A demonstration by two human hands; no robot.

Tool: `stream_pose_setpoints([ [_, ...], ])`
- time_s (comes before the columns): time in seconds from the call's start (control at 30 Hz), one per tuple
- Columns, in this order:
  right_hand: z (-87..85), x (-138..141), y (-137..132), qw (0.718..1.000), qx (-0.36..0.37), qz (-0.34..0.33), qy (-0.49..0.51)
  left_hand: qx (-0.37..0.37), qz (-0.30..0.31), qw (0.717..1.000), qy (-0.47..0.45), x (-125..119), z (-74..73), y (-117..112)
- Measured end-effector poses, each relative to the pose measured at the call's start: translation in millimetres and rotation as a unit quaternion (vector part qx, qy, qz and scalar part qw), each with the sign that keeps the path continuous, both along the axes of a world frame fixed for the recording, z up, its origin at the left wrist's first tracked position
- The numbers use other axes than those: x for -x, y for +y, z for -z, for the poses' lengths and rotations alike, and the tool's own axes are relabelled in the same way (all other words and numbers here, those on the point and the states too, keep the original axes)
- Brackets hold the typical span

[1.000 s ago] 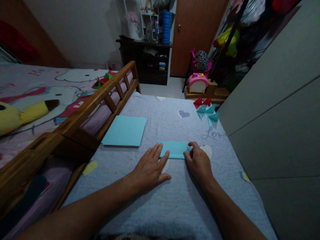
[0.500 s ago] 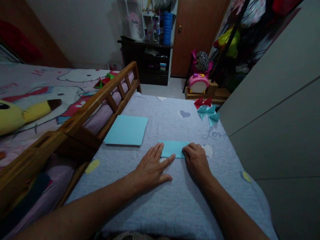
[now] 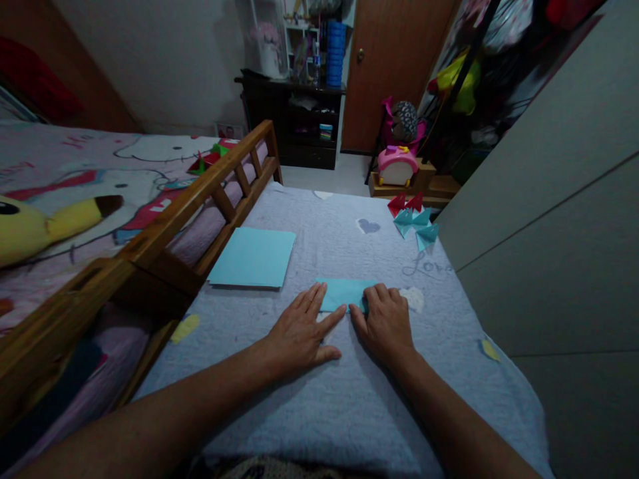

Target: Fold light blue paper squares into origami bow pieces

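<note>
A light-blue sheet of paper (image 3: pixel 344 293), folded into a long narrow strip, lies flat on the bed in front of me. My left hand (image 3: pixel 302 326) rests with spread fingers at the strip's left end, two fingers lying over it and another finger reaching its near edge. At the right end is my right hand (image 3: pixel 384 322), fingers curled down over the paper and thumb at the near edge, close to the left hand's finger. That end of the strip is covered by the right hand.
A stack of light-blue paper squares (image 3: pixel 253 257) lies to the left, beside the wooden bed rail (image 3: pixel 200 196). Folded blue paper shapes (image 3: pixel 417 223) and red ones (image 3: pixel 405 203) sit at the far right corner. A pale cabinet (image 3: pixel 549 253) flanks the bed's right side.
My right hand has shifted slightly left along the strip, and its thumb has come out toward the near edge. The left hand stays nearly still.
</note>
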State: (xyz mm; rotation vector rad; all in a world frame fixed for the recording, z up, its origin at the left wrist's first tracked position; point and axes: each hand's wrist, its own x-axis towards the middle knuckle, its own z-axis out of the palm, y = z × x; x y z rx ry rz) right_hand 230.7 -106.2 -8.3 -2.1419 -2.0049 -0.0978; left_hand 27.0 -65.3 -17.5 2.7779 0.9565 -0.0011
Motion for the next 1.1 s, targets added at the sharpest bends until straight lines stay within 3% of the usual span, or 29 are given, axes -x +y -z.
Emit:
stream_pose_setpoints([
  [0.37, 0.0, 3.9, 0.9, 1.000, 0.005, 0.010, -0.019, -0.044, -0.044, 0.998, 0.023, 9.9, -0.2, -12.3],
  [0.73, 1.1, 6.5, 2.2, 0.999, 0.013, 0.022, -0.020, -0.039, -0.097, 0.994, 0.037, 24.3, -8.4, -21.5],
  [1.1, 8.2, -25.4, -8.0, 1.000, 0.005, 0.021, 0.010, -0.045, -0.103, 0.992, 0.052, 26.0, -4.8, -22.6],
])
